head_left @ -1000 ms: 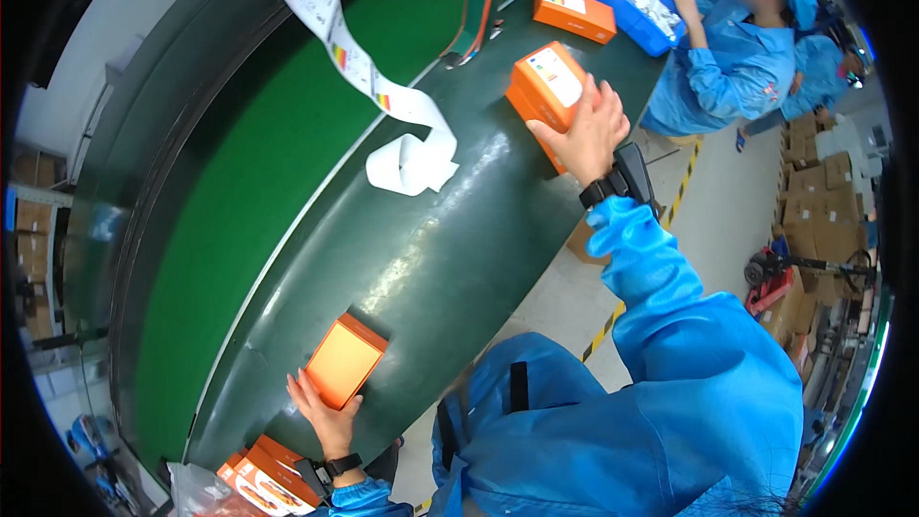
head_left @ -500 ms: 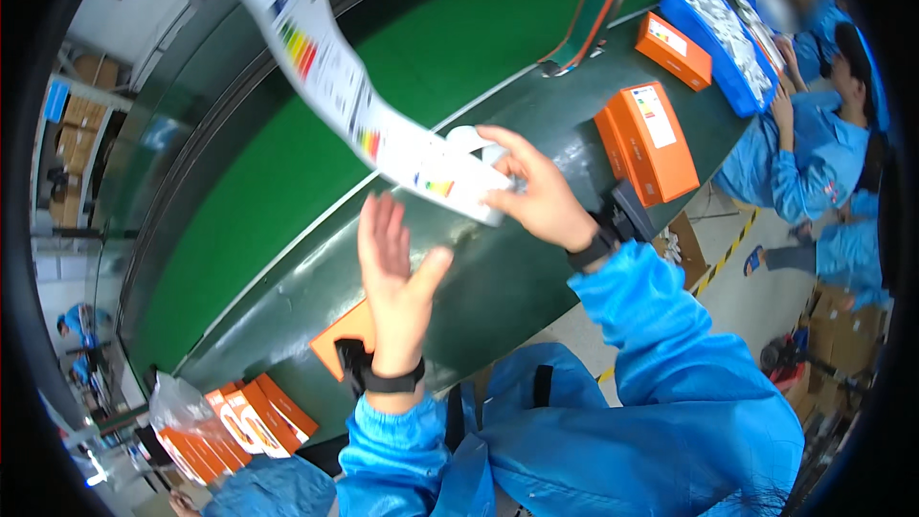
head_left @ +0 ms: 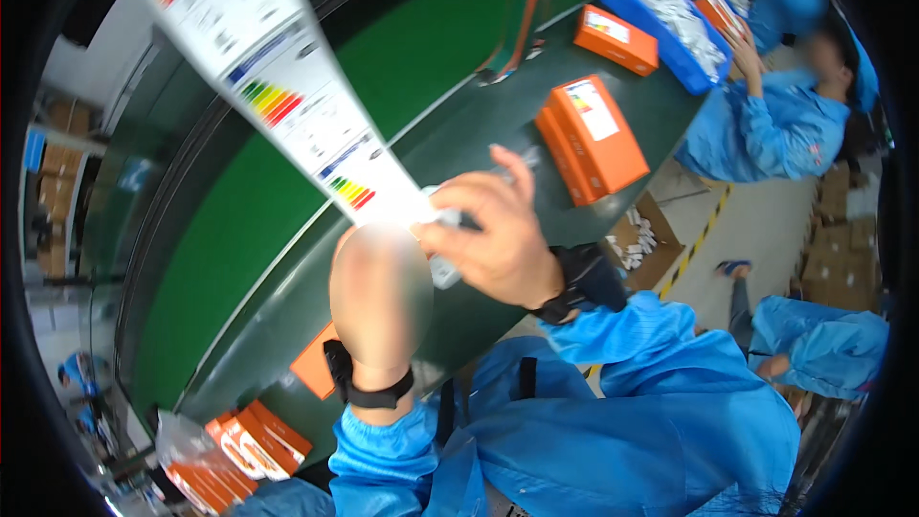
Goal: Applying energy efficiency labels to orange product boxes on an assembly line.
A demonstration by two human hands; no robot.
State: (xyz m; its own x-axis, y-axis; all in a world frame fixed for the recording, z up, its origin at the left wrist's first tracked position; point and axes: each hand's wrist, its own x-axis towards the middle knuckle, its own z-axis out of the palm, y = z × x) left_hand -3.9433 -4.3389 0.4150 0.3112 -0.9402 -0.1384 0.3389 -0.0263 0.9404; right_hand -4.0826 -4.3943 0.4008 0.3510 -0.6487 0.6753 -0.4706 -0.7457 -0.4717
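Note:
A long white strip of labels (head_left: 287, 101) with coloured bar charts runs from the top edge of the view down to my hands. At its lower end my right hand (head_left: 498, 244) pinches the strip between thumb and fingers, with a small loop of pale backing just beneath. My left hand (head_left: 378, 297) is raised against the same end, its fingers smeared, so I cannot tell whether they grip it. Below that hand an orange box (head_left: 314, 366) lies on the green work table (head_left: 273, 325), partly covered by my wrist.
To the right stand orange boxes (head_left: 593, 144) with labels, another orange box (head_left: 617, 40) and a blue bin (head_left: 665, 24) full of white pieces. A co-worker (head_left: 780, 129) sits beside it. Several orange boxes (head_left: 249, 445) stand at lower left; a carton (head_left: 661, 263) is at the table's right edge.
My left hand has moved up to the strip's end, beside the right hand. My right hand has come left and lower. The strip now hangs straighter and closer; the view has shifted.

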